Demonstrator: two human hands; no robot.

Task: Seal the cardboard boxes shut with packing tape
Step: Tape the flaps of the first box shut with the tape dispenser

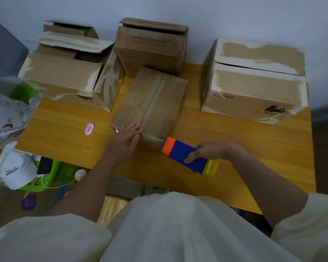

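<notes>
A closed cardboard box (150,104) lies mid-tabletop, toward the near edge, tape along its centre seam. The left hand (124,141) presses flat, fingers straight, on the box's near end. The right hand (206,151) grips a blue tape dispenser (187,157), probably resting on the table (235,148) by the near edge. A pink cutter (89,128) lies left of the box.

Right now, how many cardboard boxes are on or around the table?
5. Centre box, taped, under the left hand; open box at left; small open box behind it; open box at back centre; closed box at right. None appear hidden.
</notes>
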